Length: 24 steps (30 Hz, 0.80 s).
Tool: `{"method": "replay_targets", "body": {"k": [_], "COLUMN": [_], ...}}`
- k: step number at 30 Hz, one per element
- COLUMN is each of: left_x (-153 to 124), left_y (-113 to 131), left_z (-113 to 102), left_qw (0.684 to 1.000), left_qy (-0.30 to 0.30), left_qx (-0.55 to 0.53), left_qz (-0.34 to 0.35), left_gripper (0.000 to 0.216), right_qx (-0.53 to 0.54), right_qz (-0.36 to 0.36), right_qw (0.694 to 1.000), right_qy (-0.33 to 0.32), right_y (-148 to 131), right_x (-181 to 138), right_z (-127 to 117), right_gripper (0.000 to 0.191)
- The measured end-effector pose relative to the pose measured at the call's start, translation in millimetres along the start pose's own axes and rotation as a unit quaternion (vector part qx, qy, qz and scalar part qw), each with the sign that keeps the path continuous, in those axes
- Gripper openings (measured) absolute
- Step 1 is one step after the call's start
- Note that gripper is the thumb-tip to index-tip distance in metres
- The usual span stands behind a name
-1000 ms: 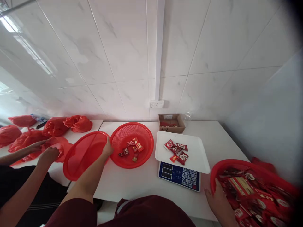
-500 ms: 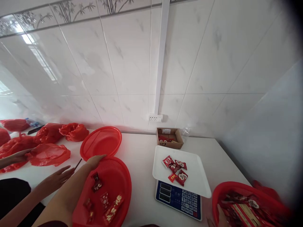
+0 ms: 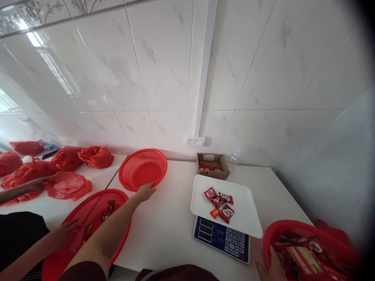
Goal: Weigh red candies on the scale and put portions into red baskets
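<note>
the left hand (image 3: 145, 191) lay with fingers stretched out and apart, the tips touching the near rim of the empty red basket (image 3: 143, 169), clamped on nothing. the arm was at full reach, which fits the basket's spot far back on the white table (image 3: 172, 222), close to the tiled wall. the basket sat tilted, its far edge higher, apparently because the hand bore on the near edge.

the right hand (image 3: 272, 265) rested at the near left rim of the full red basket (image 3: 336, 238) at the table's right corner. the bottom edge of the view cut it off, so whether its fingers were closed could not be told. wrapped packets (image 3: 301, 255) filled that basket, close beside the hand.

between the two hands stood a scale (image 3: 222, 240) with its keypad facing the person. its white tray (image 3: 243, 218) bore a small cluster of red packets (image 3: 219, 201). a cardboard box (image 3: 213, 164) sat behind it, against the wall.

on the left, another person's hand (image 3: 66, 228) lay in a third red basket (image 3: 96, 199) with a few packets. that person's other hand touched a red bag (image 3: 67, 185) among several more.
</note>
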<state>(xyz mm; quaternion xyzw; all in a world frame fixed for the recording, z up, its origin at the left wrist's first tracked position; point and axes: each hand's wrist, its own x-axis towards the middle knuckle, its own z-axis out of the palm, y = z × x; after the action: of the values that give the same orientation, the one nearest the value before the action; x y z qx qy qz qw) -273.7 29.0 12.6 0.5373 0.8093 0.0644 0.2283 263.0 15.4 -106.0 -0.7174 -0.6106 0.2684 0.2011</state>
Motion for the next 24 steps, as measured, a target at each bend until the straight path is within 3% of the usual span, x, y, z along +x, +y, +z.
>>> {"method": "replay_targets", "body": {"k": [4,8,11,14,17,20,24], "left_x": [-6,-20,-30,-34,-27,-11,7], "left_y": [42,75,105,146,190,227,257], "left_z": [23,32,42,65,96,120,136], "left_qw": [0.999,0.992,0.987,0.974,0.941,0.932,0.929], "left_qy": [-0.013,-0.073,-0.079,-0.046,-0.025,-0.025,-0.074], "left_qx": [-0.003,0.016,0.035,0.038,0.043,0.054,0.085], "left_qz": [0.050,0.100,0.134,0.218,0.334,0.357,0.353], "left_gripper": [0.036,0.024,0.024,0.043,0.073,0.093,0.108], "right_qx": [-0.012,-0.017,-0.032,-0.045,-0.057,-0.052,-0.038], "right_qz": [0.014,0.022,0.042,0.046,0.032,0.020,0.033], "right_qw": [1.000,1.000,0.999,0.998,0.998,0.998,0.999], "right_qy": [0.006,0.002,-0.011,-0.015,-0.012,-0.008,-0.013], "right_y": [-10,-24,-32,-36,-36,-33,-29], "right_x": [-5,-10,-13,-14,-15,-16,-15], "right_z": [-3,-10,-15,-17,-17,-15,-12], "right_gripper": [0.079,0.077,0.076,0.075,0.074,0.073,0.073]}}
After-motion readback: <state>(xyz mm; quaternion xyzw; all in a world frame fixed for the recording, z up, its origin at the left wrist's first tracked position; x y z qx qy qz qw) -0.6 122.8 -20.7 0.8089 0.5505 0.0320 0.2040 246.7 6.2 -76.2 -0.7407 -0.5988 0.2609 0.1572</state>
